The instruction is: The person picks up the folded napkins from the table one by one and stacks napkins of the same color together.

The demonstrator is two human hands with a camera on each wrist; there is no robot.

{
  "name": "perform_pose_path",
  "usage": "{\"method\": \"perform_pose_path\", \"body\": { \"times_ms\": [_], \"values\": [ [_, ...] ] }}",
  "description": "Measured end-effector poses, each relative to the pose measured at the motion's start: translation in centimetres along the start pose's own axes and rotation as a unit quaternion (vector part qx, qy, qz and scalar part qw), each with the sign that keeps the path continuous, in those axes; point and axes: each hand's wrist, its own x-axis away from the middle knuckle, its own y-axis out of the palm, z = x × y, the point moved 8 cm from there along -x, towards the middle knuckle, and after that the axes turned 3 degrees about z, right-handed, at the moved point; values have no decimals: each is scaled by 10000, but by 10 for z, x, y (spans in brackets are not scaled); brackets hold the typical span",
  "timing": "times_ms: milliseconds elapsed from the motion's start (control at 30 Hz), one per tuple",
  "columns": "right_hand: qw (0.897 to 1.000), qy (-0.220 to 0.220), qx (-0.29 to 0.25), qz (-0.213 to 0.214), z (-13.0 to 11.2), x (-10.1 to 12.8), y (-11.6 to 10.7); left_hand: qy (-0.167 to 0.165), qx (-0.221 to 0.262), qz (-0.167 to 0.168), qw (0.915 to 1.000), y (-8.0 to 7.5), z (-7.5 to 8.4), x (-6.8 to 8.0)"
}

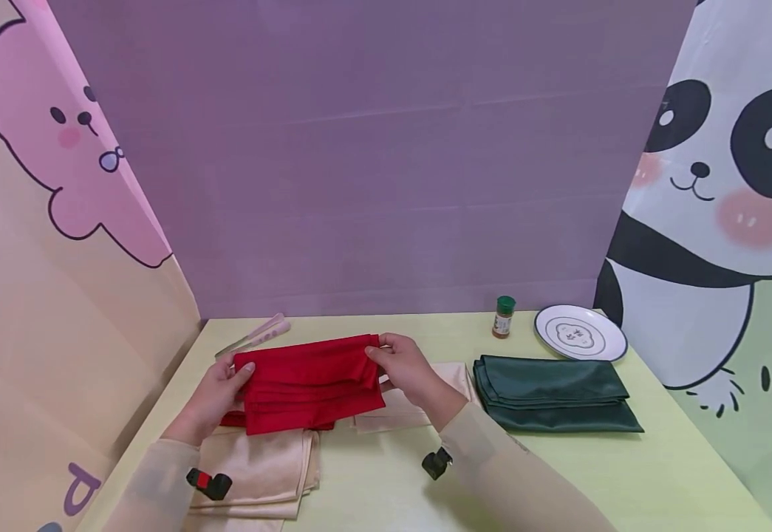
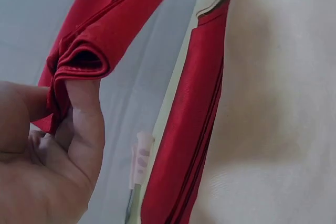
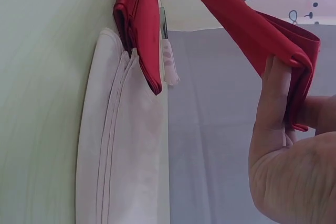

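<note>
A folded red cloth (image 1: 309,380) is held up a little above the table between both hands. My left hand (image 1: 216,391) pinches its left end; in the left wrist view the thumb presses on the bunched red fold (image 2: 79,64). My right hand (image 1: 402,369) pinches the right end, with fingers curled round the red edge (image 3: 294,61). Another red cloth (image 3: 139,30) lies flat below it on cream cloths (image 1: 262,465).
A second cream cloth (image 1: 419,403) lies under my right hand. A folded dark green cloth (image 1: 552,391) sits to the right, with a white plate (image 1: 580,332) and a green-capped spice jar (image 1: 504,316) behind it. Pink-handled tongs (image 1: 255,336) lie at back left.
</note>
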Motion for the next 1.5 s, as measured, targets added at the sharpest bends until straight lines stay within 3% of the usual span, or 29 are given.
{"method": "perform_pose_path", "body": {
  "times_ms": [200,400,533,867,1233,1500],
  "values": [
    [9999,105,-29,46,5,-6,3,-220,508,-360,9978,1,-9,1],
    [9998,190,-41,86,9,-10,4,-74,630,-600,9962,0,-11,1],
    [9997,223,-71,81,11,-13,5,9,769,-582,9953,-6,-13,-1],
    [9995,237,-212,-46,16,-21,15,-102,491,272,9984,-31,-16,-11],
    [9994,291,-159,62,17,-29,28,-50,149,583,9982,-45,-5,-21],
    [9989,406,-167,187,29,-42,37,-145,-13,759,9970,-54,-5,-27]
  ]
}}
